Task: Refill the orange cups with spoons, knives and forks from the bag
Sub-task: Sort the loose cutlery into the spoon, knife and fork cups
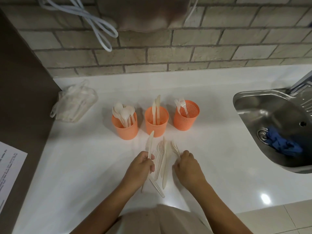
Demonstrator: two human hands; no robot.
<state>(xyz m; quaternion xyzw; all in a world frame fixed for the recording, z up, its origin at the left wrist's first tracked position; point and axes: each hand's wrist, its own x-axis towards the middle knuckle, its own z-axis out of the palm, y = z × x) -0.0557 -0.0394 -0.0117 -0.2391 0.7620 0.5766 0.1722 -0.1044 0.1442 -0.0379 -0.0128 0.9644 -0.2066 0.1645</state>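
Observation:
Three orange cups stand in a row on the white counter (84, 166). The left cup (125, 130) holds several spoons, the middle cup (156, 124) two knives, the right cup (185, 118) two forks. In front of them lies a loose pile of pale cutlery (163, 164). My left hand (141, 168) grips a knife (150, 143) with its blade pointing up toward the middle cup. My right hand (187, 167) pinches a fork (174, 147) at the pile's right edge. A clear plastic bag (74, 103) with more cutlery lies at the back left.
A steel sink (276, 125) with a blue cloth (282, 143) in it and a tap (302, 81) sits at the right. A brick wall runs behind the counter, with white cables (99, 26) hanging. A printed sheet (8, 171) lies on the brown surface at the left.

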